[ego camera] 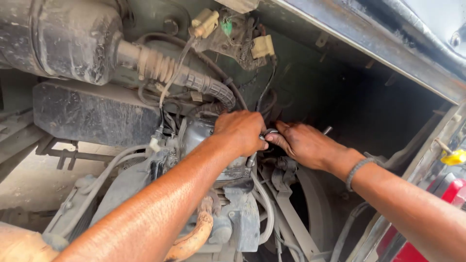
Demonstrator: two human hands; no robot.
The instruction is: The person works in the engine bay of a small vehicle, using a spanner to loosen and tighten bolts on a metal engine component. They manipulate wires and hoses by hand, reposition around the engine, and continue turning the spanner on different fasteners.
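Observation:
Both my hands reach deep into a vehicle's engine bay. My left hand (240,132) is closed around a small shiny metal part, perhaps a clamp or tool end (268,132), above a grey engine component (194,136). My right hand (303,143), with a dark braided band on its wrist, pinches the same metal piece from the right. A thin metal rod tip (327,130) shows just behind my right hand. What lies under the fingers is hidden.
A large dusty cylinder (58,39) with a ribbed rubber boot and corrugated hose (204,85) runs across the top left. Pale connectors (206,22) hang above. Hoses and brackets (264,208) crowd below. A red body part (449,194) and a yellow piece (454,156) sit at right.

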